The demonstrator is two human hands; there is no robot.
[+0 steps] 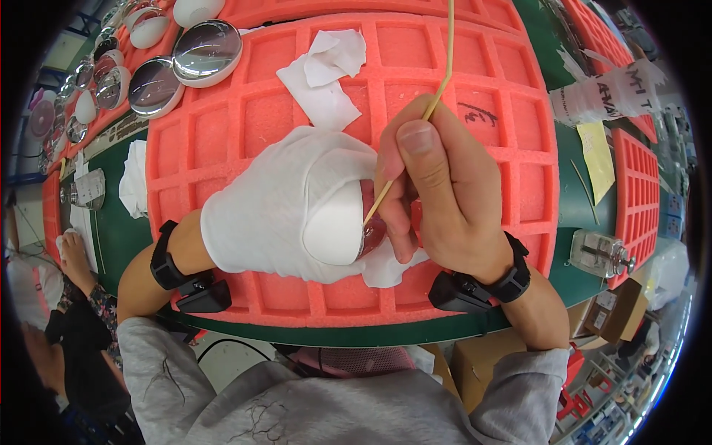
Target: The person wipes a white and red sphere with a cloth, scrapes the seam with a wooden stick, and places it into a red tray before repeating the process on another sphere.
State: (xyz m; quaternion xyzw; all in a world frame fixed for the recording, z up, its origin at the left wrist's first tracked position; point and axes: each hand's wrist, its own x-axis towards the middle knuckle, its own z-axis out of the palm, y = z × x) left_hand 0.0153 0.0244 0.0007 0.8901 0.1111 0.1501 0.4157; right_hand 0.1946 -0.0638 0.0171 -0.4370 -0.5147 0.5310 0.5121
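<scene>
My left hand (271, 204), in a white cloth glove, is closed around a white round mirror (337, 230). The mirror is tilted, so its white rounded back shows on the left and a sliver of its shiny face on the right. My bare right hand (456, 185) pinches a thin wooden stick (449, 48) between thumb and fingers. Bent above the hand, the stick slants down to the mirror's rim, where its lower tip seems to touch. Both hands are over a pink foam tray (400, 44) with square pockets. A white wipe (393, 268) lies under the mirror.
Crumpled white wipes (326, 78) lie on the tray. Several round mirrors (208, 53) crowd the upper left. On the green table (567, 174) to the right are a glass bottle (597, 254), a yellow paper (595, 159) and a plastic-wrapped roll (608, 93). Another person's hand (74, 256) shows at far left.
</scene>
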